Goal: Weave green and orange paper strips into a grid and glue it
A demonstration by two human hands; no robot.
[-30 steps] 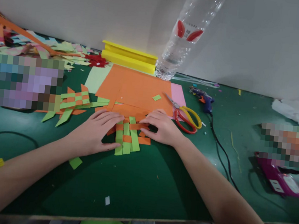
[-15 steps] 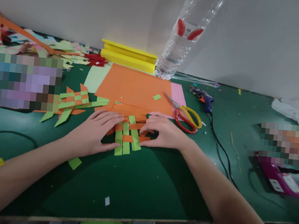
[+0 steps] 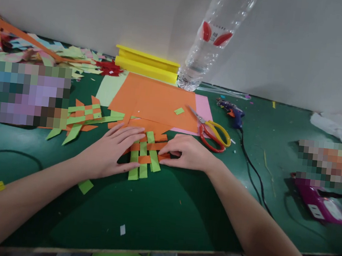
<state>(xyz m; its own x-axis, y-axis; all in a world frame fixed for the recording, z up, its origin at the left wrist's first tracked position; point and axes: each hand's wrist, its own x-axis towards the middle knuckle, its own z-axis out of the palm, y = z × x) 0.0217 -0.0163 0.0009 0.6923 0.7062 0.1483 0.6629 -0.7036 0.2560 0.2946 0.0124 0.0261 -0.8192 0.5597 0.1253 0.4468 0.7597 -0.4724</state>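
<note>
On the green table lies a small weave of green paper strips [image 3: 143, 170] and orange paper strips [image 3: 154, 146] crossing over and under. My left hand [image 3: 115, 150] rests on its left side, fingers stretched out and thumb apart along the near edge. At the right side, my right hand [image 3: 186, 152] pinches the end of the lower orange strip [image 3: 164, 157] between thumb and fingers. Behind the hands lies an orange paper sheet [image 3: 158, 100]. A finished-looking woven green and orange piece [image 3: 86, 113] sits to the left.
Scissors [image 3: 213, 132] with red and yellow handles lie right of the sheets. Past them is a blue glue gun [image 3: 233, 114] with a black cord. A clear bottle [image 3: 206, 54] and a yellow folded piece [image 3: 147, 65] stand by the wall. A magenta device [image 3: 321, 205] lies far right.
My right hand has lowered slightly, its thumb and fingers now together at the lower orange strip. The left green strip has shifted slightly left and nearer. My left hand has barely moved.
</note>
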